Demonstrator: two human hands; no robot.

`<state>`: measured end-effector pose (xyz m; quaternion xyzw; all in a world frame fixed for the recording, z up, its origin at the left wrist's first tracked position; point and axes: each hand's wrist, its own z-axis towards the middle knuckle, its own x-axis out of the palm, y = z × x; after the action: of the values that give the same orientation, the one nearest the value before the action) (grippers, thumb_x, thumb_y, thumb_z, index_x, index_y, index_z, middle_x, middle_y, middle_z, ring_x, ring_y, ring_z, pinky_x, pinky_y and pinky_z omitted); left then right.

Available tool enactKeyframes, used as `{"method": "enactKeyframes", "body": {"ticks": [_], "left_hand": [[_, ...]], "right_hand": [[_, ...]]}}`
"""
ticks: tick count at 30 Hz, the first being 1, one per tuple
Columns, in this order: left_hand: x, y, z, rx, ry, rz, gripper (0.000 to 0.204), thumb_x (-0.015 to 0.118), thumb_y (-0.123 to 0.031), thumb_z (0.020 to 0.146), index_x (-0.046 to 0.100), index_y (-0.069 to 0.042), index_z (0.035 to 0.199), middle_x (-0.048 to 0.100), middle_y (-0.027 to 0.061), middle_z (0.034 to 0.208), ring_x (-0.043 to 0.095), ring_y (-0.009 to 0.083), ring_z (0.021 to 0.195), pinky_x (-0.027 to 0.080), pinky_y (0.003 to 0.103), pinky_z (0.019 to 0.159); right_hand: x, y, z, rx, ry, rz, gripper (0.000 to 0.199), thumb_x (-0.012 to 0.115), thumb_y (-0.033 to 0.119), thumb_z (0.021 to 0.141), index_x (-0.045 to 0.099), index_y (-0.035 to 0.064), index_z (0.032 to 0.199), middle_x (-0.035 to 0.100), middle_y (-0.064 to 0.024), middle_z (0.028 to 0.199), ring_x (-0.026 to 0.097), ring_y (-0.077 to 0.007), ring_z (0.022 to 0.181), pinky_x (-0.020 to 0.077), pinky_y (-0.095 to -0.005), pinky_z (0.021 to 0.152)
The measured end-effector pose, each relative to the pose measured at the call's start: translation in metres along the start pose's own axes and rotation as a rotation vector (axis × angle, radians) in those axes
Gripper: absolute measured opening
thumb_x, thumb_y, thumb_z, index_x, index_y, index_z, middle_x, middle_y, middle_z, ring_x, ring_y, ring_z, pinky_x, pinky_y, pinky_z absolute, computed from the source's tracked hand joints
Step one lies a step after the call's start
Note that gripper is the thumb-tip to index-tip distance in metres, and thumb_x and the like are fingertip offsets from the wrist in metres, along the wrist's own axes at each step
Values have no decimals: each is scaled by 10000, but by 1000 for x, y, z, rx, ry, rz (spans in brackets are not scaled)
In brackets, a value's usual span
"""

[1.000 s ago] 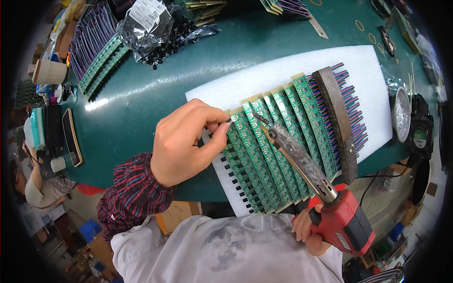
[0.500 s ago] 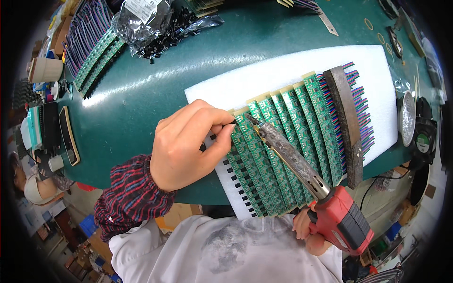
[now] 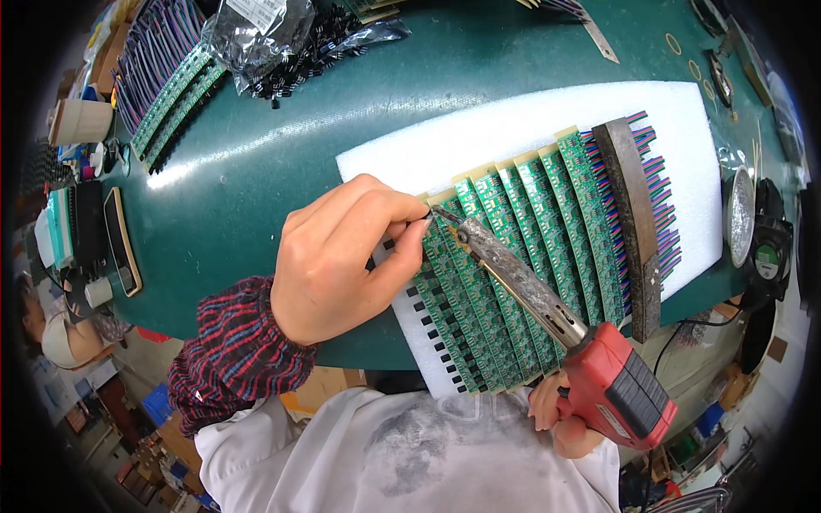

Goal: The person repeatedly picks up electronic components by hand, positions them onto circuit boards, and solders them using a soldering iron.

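Observation:
My left hand (image 3: 338, 256) is closed in a pinch at the upper left corner of a row of green circuit board strips (image 3: 522, 265). Between thumb and forefinger is a small black part, mostly hidden; similar black connectors (image 3: 436, 336) line the left edge of the strips. In my right hand (image 3: 556, 419) is a red-handled soldering gun (image 3: 620, 389), its long barrel slanting across the boards. The tip meets the board edge right beside my left fingertips. Under the strips lies a white foam sheet (image 3: 684, 111).
A dark metal bar (image 3: 629, 222) lies across the coloured wires (image 3: 665, 209) at the boards' right. Beyond, on the green table (image 3: 222, 248), are a plastic bag (image 3: 261, 38), loose black connectors (image 3: 308, 64) and wired strips (image 3: 162, 111). A phone (image 3: 122, 242) lies left, a fan (image 3: 770, 252) right.
The soldering gun has shifted up and left, bringing its tip from over the boards to my left fingertips. My left hand keeps its pinch almost in place.

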<state>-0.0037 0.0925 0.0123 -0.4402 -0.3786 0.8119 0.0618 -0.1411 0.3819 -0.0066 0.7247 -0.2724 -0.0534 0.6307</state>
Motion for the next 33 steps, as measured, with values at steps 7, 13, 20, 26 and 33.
{"method": "enactKeyframes", "body": {"ticks": [7,13,20,26,33], "left_hand": [[0,1,0,6,2,10,199,707,121,691,641,14,845,617,68,728,512,107,552,402,230,490],[-1,0,0,-3,9,6,199,702,124,685,645,15,843,620,67,728,512,104,548,400,225,488],[0,0,0,9,-3,11,200,697,126,683,646,17,843,619,68,724,512,102,547,397,226,485],[0,0,0,8,-6,11,210,695,131,676,647,18,846,619,69,720,513,105,546,397,229,482],[1,1,0,14,-13,11,208,688,134,677,645,18,843,622,70,724,519,106,551,396,227,480]], "right_hand": [[-5,5,2,50,78,-143,495,698,476,853,501,93,609,553,-24,555,547,-158,473,490,-288,505],[-12,5,6,-65,190,-129,474,698,434,863,499,87,610,545,-25,554,543,-159,471,488,-293,501],[-1,-1,-2,-96,71,-94,397,647,289,900,494,71,605,531,-32,554,536,-165,467,484,-303,494],[0,-9,-5,-108,-60,-81,230,560,167,893,531,25,713,529,-43,556,510,-169,446,472,-311,484],[-9,-3,-12,-67,24,-73,420,671,375,889,519,33,700,536,-28,564,527,-160,477,487,-309,506]]}}
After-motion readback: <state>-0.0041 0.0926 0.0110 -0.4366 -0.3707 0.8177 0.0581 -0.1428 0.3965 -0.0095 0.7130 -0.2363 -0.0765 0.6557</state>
